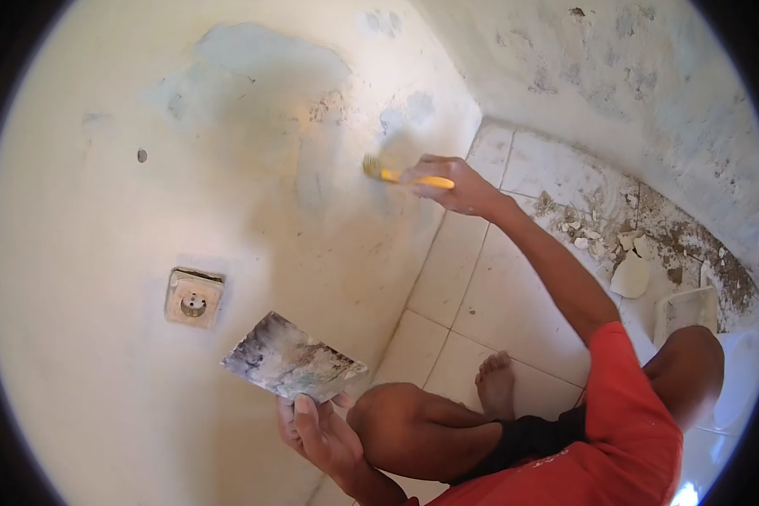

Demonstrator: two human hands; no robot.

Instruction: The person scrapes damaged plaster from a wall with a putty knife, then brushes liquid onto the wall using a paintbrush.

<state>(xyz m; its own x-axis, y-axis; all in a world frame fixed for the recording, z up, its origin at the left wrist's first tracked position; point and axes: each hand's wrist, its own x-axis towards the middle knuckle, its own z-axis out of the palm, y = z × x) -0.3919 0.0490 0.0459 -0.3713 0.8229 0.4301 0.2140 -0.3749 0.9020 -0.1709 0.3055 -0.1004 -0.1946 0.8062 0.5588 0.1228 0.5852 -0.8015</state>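
Observation:
My right hand (451, 184) is closed around the yellow handle of a paintbrush (420, 179). The brush's bristles are at the pale wall (253, 219), near some bluish-grey patches; whether they press on it I cannot tell. Lower down, my left hand (322, 430) grips the edge of a flat rectangular piece (295, 358), its face mottled dark grey and white. Its exact kind is not clear. The thumb lies over its lower edge, and the piece is tilted in front of the wall, above my bent knee.
A wall socket (194, 298) sits left of the flat piece, with a small hole (142, 155) above it. Broken plaster flakes (631, 274) and dirt lie on the white floor tiles (514, 270) along the right wall (599, 59). A whitish tray (686, 310) stands by my other knee.

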